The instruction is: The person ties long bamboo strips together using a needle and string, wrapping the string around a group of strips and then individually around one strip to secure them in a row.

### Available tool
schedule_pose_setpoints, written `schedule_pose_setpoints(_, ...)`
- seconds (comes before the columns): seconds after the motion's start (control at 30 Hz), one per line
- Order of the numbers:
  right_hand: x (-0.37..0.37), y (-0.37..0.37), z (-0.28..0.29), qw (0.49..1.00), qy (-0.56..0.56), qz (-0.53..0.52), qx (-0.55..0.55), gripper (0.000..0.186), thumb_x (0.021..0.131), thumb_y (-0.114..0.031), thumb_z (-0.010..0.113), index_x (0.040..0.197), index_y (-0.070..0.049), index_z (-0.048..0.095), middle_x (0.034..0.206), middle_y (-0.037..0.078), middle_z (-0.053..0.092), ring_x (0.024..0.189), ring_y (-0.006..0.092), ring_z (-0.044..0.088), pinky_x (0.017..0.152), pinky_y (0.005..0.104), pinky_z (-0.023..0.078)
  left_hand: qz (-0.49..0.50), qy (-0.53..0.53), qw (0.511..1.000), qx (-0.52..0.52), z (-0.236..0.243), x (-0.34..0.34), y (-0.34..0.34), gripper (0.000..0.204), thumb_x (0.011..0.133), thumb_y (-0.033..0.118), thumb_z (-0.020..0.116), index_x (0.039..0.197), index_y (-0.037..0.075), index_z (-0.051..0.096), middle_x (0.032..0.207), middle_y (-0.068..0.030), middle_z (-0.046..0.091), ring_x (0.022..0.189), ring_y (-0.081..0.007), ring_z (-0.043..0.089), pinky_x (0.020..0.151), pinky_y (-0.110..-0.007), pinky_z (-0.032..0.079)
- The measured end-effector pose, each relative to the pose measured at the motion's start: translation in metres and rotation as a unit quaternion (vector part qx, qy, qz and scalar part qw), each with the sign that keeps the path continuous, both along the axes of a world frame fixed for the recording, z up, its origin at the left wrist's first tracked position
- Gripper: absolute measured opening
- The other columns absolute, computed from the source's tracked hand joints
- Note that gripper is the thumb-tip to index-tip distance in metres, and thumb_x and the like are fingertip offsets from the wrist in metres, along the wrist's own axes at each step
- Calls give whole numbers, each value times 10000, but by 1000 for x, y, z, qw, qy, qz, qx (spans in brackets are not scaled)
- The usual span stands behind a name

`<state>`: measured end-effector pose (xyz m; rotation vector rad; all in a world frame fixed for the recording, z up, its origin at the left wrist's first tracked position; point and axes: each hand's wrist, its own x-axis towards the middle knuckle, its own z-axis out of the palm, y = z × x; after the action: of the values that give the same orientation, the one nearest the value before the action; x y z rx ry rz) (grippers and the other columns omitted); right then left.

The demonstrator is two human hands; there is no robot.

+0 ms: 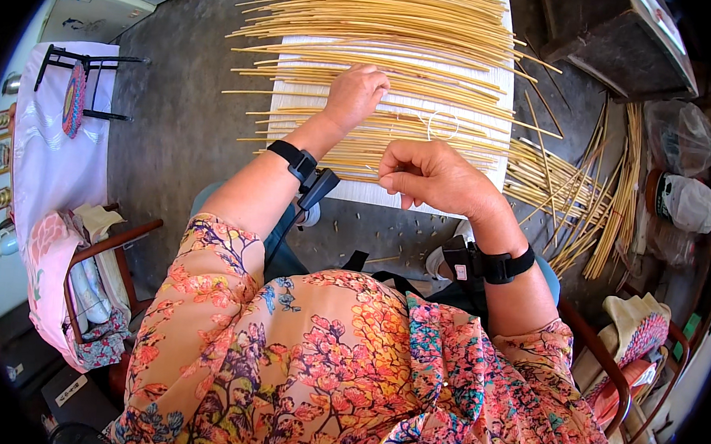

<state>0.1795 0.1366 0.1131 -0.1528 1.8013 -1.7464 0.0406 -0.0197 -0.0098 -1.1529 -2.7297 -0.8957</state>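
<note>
Across the counter at twelve o'clock, canes are lying side by side, presumably for easy reach — left hand is curling over them, right hand, four o'clock from it, is pinching — whether either grip's grasping, can't tell.

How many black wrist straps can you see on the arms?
2. One flat black wrist strap sits just behind the bare left hand; the other flat black wrist strap sits just behind the bare right hand. More could be hidden.
</note>
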Motion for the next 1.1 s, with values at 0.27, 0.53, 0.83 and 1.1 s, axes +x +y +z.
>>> schedule_pose_setpoints(0.27, 1, 2, 0, 1000, 5, -21, -5, 83, 861, -117, 587, 823, -49, 559, 680, -14, 563, 569, 49, 549, 495, 191, 434, -7, 19, 1000, -15, -6, -2, -2, 44, 740, 116, 626, 763, 82, 641, 763, -75, 583, 792, -284, 558, 673, -382, 457)
schedule_pose_setpoints(0.53, -2, 7, 9, 991, 2, -134, -13, 74, 874, -113, 569, 840, -50, 551, 688, -9, 565, 567, 48, 548, 495, 185, 439, 63, -101, 993, -15, 23, -27, -14, 193, 754, 136, 655, 929, 57, 639, 917, -112, 626, 847, -241, 616, 741, -324, 489)
schedule_pose_setpoints(0.83, -12, 12, 2, 957, 10, -289, -31, 75, 876, -110, 567, 851, -42, 553, 702, 8, 581, 541, 55, 549, 471, 173, 445, 11, 10, 998, -54, 15, -74, 31, 208, 751, 144, 629, 953, 93, 642, 912, -108, 619, 898, -298, 578, 770, -376, 472)
schedule_pose_setpoints(1.1, -5, 15, 6, 957, 10, -289, -26, 79, 877, -109, 562, 848, -37, 548, 699, 14, 575, 540, 63, 558, 463, 176, 437, 14, 98, 993, -69, -7, -72, 53, 19, 709, 104, 638, 711, 120, 647, 778, -36, 606, 821, -251, 554, 720, -371, 470)
